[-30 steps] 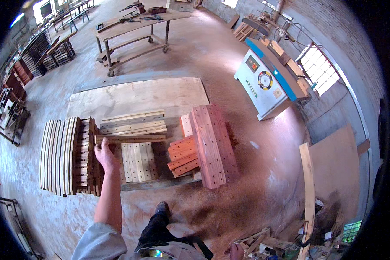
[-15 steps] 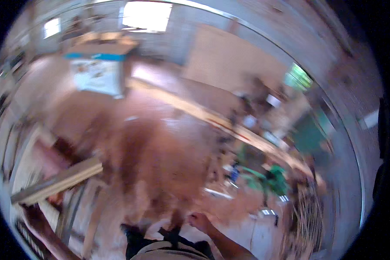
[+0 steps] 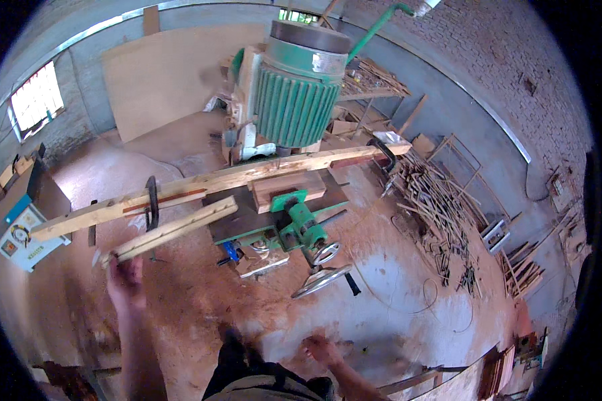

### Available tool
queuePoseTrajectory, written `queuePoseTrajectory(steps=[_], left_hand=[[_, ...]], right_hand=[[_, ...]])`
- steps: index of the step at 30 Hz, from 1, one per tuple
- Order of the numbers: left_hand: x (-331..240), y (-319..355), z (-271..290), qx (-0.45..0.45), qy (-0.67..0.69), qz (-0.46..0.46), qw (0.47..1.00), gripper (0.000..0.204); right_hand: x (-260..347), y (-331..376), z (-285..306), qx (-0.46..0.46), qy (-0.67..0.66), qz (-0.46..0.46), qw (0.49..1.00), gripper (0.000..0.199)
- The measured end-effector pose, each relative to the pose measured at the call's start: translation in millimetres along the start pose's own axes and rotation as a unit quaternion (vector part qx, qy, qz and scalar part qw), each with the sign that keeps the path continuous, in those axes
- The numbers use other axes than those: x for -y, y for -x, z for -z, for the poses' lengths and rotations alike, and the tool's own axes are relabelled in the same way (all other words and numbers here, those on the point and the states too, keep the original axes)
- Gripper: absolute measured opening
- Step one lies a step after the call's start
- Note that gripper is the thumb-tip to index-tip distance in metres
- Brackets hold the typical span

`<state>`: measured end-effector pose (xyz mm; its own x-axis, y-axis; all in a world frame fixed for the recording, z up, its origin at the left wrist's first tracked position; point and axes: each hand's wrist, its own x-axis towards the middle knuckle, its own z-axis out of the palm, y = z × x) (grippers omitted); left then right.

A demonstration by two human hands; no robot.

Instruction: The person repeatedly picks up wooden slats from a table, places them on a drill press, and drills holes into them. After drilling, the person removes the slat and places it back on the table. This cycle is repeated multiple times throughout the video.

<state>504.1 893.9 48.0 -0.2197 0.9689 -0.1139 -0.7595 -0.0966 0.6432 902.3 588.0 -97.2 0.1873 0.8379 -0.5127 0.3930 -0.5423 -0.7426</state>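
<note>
My left hand point(image 3: 125, 277) is closed around the near end of a pale wooden batten point(image 3: 174, 229). The batten slants up and away to the right, its far end over the dark table point(image 3: 241, 217) of a green woodworking machine. Low in the middle, my right hand point(image 3: 322, 350) hangs beside my leg with fingers loosely curled and nothing visible in them. Across the machine runs a long wooden beam point(image 3: 227, 177), with a black clamp point(image 3: 152, 204) on its left part and another clamp point(image 3: 383, 155) near its right end. A reddish wood block point(image 3: 289, 190) sits against the beam.
A large green ribbed motor point(image 3: 297, 100) stands behind the beam. Handwheels point(image 3: 322, 281) jut toward me from the machine's front. Thin sticks point(image 3: 441, 214) lie heaped on the right. A white and blue cabinet point(image 3: 27, 230) stands left, and a big board point(image 3: 180, 77) leans on the wall.
My view has swung to the right, bringing the green machine to the middle. The batten in my left hand has moved from the side stack to the machine table's edge.
</note>
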Motion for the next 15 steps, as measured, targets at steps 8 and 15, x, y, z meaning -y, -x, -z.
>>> queuePoseTrajectory(steps=[8, 15], left_hand=[[154, -128, -67, -0.034, 0.027, 0.068, 0.997, 0.016], [211, -159, -92, -0.062, -0.007, 0.024, 0.998, 0.013]], right_hand=[[28, -9, 77, -0.146, -0.145, -0.108, 0.973, 0.026], [64, -20, 145, -0.236, -0.265, -0.052, 0.933, 0.028]])
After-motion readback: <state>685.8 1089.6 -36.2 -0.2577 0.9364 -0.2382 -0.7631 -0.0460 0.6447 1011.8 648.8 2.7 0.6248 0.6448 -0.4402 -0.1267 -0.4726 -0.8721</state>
